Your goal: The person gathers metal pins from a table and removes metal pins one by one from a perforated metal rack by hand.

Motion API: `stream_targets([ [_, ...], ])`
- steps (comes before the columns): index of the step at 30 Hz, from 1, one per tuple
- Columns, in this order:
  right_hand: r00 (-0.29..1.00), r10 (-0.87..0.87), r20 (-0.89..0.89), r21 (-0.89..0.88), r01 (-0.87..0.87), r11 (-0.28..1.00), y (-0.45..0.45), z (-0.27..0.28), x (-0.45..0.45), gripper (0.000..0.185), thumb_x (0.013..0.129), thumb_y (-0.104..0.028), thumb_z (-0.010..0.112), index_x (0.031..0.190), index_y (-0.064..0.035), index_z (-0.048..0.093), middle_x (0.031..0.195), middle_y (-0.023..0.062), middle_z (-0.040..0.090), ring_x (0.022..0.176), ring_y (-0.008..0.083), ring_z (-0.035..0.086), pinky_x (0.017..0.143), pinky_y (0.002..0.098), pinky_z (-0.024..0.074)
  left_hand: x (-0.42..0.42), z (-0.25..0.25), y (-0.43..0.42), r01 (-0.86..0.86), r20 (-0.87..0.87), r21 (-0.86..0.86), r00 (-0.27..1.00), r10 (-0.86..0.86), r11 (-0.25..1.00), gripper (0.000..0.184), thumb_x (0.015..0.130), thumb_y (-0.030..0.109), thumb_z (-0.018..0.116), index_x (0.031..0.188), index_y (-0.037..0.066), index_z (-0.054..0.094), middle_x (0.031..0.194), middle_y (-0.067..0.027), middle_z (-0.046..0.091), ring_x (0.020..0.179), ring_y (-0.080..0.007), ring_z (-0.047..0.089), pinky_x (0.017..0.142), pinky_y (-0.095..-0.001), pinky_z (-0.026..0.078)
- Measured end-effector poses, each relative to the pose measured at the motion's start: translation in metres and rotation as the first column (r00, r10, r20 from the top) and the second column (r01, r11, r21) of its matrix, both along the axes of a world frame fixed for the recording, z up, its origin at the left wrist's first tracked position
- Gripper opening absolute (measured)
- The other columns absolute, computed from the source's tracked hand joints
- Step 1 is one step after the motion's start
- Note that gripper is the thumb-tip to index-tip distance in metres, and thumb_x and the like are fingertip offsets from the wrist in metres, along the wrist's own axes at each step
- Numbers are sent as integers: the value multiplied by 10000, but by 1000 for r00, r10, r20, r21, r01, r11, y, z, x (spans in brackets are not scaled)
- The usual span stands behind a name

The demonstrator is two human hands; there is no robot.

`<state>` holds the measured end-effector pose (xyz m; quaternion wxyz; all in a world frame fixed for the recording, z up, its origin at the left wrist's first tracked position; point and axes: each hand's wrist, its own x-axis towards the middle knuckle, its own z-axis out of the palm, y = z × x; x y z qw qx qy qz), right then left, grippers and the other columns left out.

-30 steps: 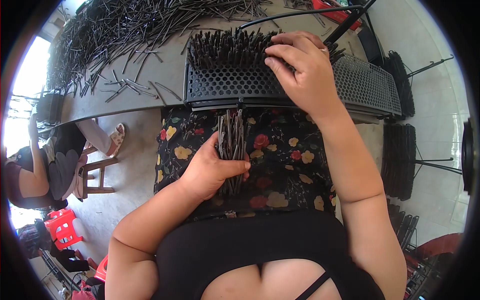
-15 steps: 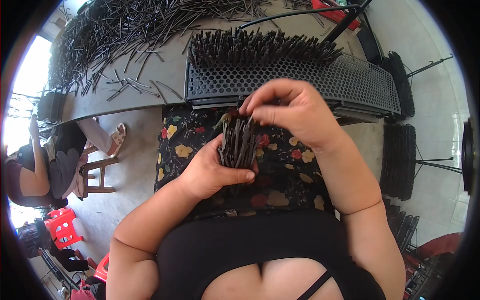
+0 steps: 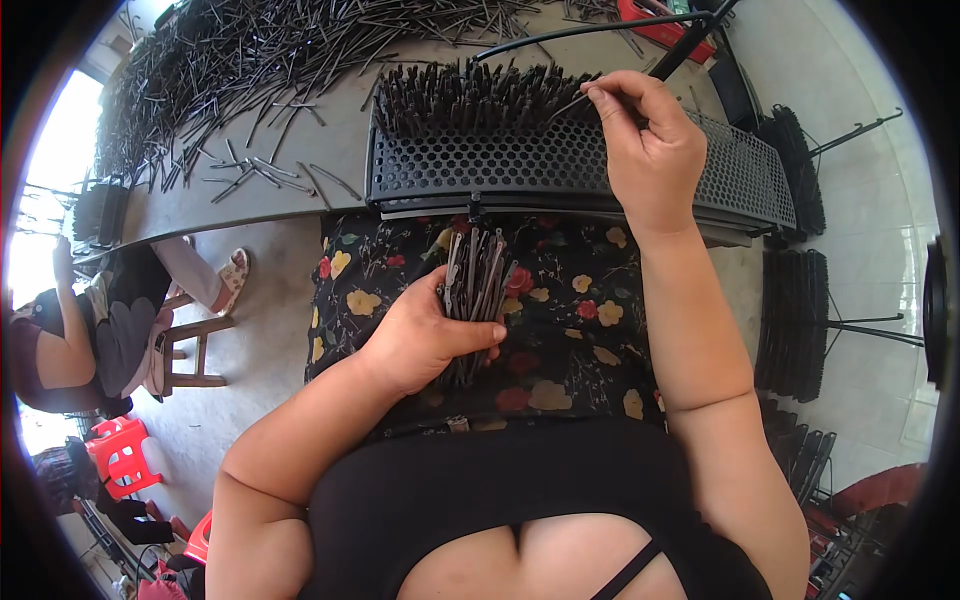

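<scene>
My left hand [image 3: 425, 335] is wrapped round a bundle of thin dark strips [image 3: 475, 275], held upright above my lap. Some of the strips have small holes at their upper ends; they resemble eyeglass temples. Up at the rack, my right hand [image 3: 655, 145] pinches one thin dark strip [image 3: 567, 107] between thumb and fingertips. That strip points left and down toward the perforated black rack [image 3: 500, 165]. Dense rows of upright dark strips [image 3: 470, 95] stand in the rack's back part. Part of the row's right end is hidden behind my right hand.
A big heap of loose strips [image 3: 300, 60] covers the table's [image 3: 280, 205] back left, with several scattered nearer its edge. A black bar [image 3: 590, 30] crosses above the rack. Flowered cloth [image 3: 570, 350] covers my lap. Another person [image 3: 80, 330] sits at left near a wooden stool [image 3: 200, 355].
My right hand has moved from the top of the bundle up and right to the rack, with one strip in its fingers. My left hand stays nearly in place with the bundle.
</scene>
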<state>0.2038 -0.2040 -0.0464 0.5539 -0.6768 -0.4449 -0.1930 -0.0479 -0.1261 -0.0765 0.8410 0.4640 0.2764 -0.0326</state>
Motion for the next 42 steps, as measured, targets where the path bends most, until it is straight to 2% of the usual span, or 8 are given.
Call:
stream_targets([
  [8,961,51,271,-270,24,963,-1,-5,-18,89,743,-97,757,826,-68,739,997,75,716,1001,276,642,865,368,496,-2,-4,2,-62,35,-79,997,65,995,382,788,-84,731,1115,8,555,880,-95,657,735,-216,663,670,-354,560],
  [10,875,387,-291,-150,-441,885,-5,-2,-51,279,826,-147,774,1088,-77,709,1126,85,682,1040,213,633,853,332,519,-6,-7,4,-27,141,-94,989,40,995,460,790,-62,751,1173,28,512,951,-79,657,817,-167,659,757,-324,556],
  [11,567,529,-631,1,-682,732,-10,1,-70,452,895,-91,706,1315,-11,563,1263,86,616,1098,190,610,917,320,484,-6,-6,3,-26,142,-96,989,39,995,460,790,-62,751,1173,28,512,951,-79,657,817,-167,659,757,-324,556],
  [15,628,667,-401,-195,-770,608,-17,2,-107,461,914,-191,666,1327,-7,576,1232,152,637,1070,250,644,916,360,514,-6,2,3,148,161,303,966,-203,941,532,753,-10,773,1230,36,541,1017,-54,650,944,-153,635,853,-292,512],
  [18,657,669,-347,-207,-749,629,-23,-11,-116,339,895,-184,678,1172,10,658,1144,193,677,981,299,689,865,371,548,-7,-4,3,309,190,-108,939,-285,945,377,743,-20,750,1106,18,653,1087,-85,658,1075,-193,622,878,-320,536],
  [22,701,638,-320,-287,-713,640,-40,-5,-128,187,837,-101,717,992,0,691,1071,195,703,930,318,707,804,361,567,-10,12,-6,190,222,-194,964,-146,962,356,725,-27,796,1058,24,682,1039,-60,679,1021,-190,647,870,-310,544],
  [29,795,542,-271,-206,-598,774,-60,8,-141,98,822,-47,721,899,-5,679,900,140,681,772,271,684,680,331,556,-14,7,-3,633,119,364,696,-708,683,609,685,180,928,1192,-12,650,1133,-86,681,1110,-217,601,1001,-331,469],
  [42,691,716,-96,-221,-716,662,-115,21,-156,331,708,-207,841,931,-39,664,991,137,658,816,302,679,694,358,561,-37,0,-55,420,275,424,785,-556,803,600,670,160,932,1179,42,638,1162,-67,659,1150,-183,600,960,-336,510],
])
